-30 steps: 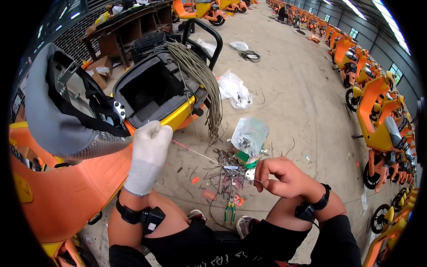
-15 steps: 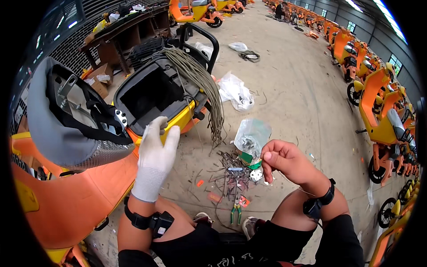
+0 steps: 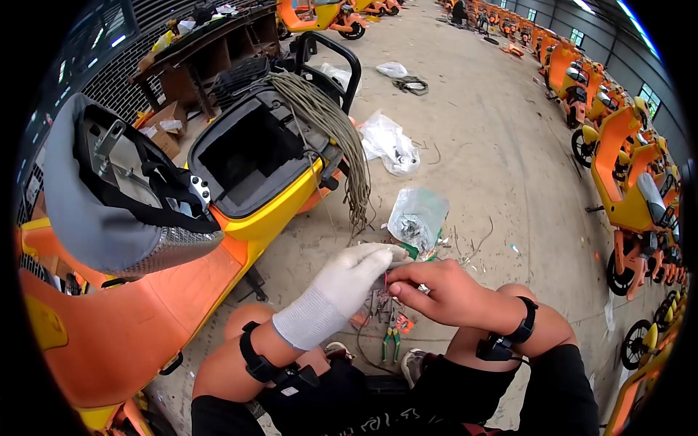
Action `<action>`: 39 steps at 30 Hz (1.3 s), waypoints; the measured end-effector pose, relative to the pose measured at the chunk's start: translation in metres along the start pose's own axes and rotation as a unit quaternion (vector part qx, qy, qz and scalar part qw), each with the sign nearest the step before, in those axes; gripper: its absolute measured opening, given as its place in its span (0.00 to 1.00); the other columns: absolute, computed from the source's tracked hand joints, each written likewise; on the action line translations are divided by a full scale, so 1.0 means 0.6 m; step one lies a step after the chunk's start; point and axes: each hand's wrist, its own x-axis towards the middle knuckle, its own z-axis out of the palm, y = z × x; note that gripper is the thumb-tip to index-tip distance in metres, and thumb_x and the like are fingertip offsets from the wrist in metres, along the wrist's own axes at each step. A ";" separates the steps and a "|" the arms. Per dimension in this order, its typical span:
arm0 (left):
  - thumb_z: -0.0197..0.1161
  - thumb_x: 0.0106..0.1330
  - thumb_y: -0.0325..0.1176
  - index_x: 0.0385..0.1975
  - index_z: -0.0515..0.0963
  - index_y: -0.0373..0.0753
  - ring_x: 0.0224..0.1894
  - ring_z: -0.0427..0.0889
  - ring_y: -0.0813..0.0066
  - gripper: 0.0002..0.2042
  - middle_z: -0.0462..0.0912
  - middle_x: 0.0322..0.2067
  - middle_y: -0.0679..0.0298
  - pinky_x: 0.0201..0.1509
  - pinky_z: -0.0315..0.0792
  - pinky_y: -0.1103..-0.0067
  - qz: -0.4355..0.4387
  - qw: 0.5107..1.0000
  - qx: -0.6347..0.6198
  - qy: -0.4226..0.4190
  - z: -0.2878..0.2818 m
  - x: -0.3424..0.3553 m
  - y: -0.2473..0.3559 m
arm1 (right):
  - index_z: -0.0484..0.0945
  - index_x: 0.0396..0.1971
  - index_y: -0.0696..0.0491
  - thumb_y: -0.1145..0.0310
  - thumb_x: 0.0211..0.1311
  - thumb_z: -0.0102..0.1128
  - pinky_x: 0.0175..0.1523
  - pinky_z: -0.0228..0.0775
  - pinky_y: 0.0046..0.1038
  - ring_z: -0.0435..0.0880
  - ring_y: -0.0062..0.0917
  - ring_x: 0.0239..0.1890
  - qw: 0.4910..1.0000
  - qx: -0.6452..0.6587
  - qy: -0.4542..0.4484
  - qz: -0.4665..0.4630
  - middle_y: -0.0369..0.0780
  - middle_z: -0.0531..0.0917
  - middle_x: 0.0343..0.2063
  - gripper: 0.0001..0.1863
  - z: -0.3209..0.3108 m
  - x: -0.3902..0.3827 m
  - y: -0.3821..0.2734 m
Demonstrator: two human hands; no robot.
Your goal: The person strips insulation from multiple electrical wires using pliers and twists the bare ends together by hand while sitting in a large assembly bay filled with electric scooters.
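My left hand (image 3: 352, 279), in a white knitted glove, and my bare right hand (image 3: 440, 292) meet in front of my knees. A thin red strand (image 3: 385, 282), which looks like wire, shows between their fingertips. My right thumb and forefinger are pinched at it. The gloved fingers are pressed together, and what they hold is hidden. Just beyond the hands lies a clear plastic bag (image 3: 418, 218) of small greyish pieces. Below them on the floor lie green-handled pliers (image 3: 391, 344), beside an orange scrap (image 3: 404, 324).
An orange-yellow scooter (image 3: 138, 334) stands at my left, its grey seat (image 3: 94, 196) tipped up and its storage box (image 3: 251, 156) open. A bundle of greenish cables (image 3: 327, 123) hangs over its rear. Another white bag (image 3: 391, 142) lies farther off. Rows of scooters (image 3: 625, 182) line the right.
My left hand has moved right and down, from beside the open storage box to my right hand. The right hand has dropped slightly, and the red strand now shows between them.
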 end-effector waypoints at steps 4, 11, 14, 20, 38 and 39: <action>0.49 0.71 0.35 0.40 0.80 0.31 0.34 0.80 0.76 0.15 0.84 0.33 0.59 0.41 0.72 0.80 -0.044 0.995 0.075 -0.045 -0.013 -0.015 0.039 | 0.75 0.52 0.57 0.61 0.66 0.62 0.48 0.75 0.31 0.84 0.34 0.42 0.998 -0.051 0.032 -0.006 0.44 0.83 0.38 0.20 -0.045 0.005 0.017; 0.49 0.65 0.31 0.29 0.78 0.33 0.23 0.73 0.81 0.11 0.76 0.20 0.65 0.29 0.66 0.83 -0.035 0.977 0.103 -0.183 -0.038 -0.020 0.028 | 0.72 0.56 0.57 0.54 0.70 0.60 0.52 0.71 0.28 0.80 0.21 0.44 0.939 0.247 -0.239 0.018 0.36 0.83 0.39 0.25 -0.019 0.003 0.039; 0.49 0.64 0.31 0.26 0.78 0.33 0.23 0.72 0.81 0.11 0.74 0.20 0.66 0.28 0.66 0.83 0.020 0.974 0.173 -0.143 -0.053 -0.033 0.032 | 0.78 0.42 0.56 0.58 0.72 0.59 0.36 0.68 0.23 0.73 0.15 0.28 0.949 0.192 -0.235 0.086 0.30 0.77 0.24 0.15 -0.036 0.000 0.041; 0.51 0.62 0.31 0.24 0.78 0.33 0.23 0.73 0.77 0.11 0.75 0.20 0.64 0.31 0.69 0.79 0.060 0.964 0.257 -0.014 -0.078 -0.062 0.041 | 0.72 0.21 0.57 0.60 0.72 0.58 0.25 0.56 0.26 0.61 0.16 0.19 0.973 0.141 -0.177 0.051 0.33 0.67 0.14 0.21 -0.084 -0.011 0.013; 0.54 0.58 0.27 0.24 0.78 0.29 0.21 0.77 0.69 0.08 0.77 0.18 0.55 0.30 0.71 0.76 0.097 0.867 0.436 0.220 -0.161 -0.099 0.012 | 0.60 0.15 0.57 0.66 0.70 0.58 0.23 0.49 0.30 0.54 0.21 0.17 0.990 0.092 -0.076 0.075 0.36 0.58 0.12 0.24 -0.141 -0.068 0.014; 0.54 0.58 0.26 0.24 0.79 0.28 0.22 0.77 0.76 0.08 0.77 0.17 0.57 0.30 0.70 0.78 0.095 0.872 0.421 0.231 -0.167 -0.101 0.007 | 0.60 0.16 0.57 0.66 0.70 0.58 0.23 0.49 0.30 0.54 0.20 0.17 0.989 0.101 -0.066 0.083 0.36 0.58 0.12 0.24 -0.144 -0.073 0.014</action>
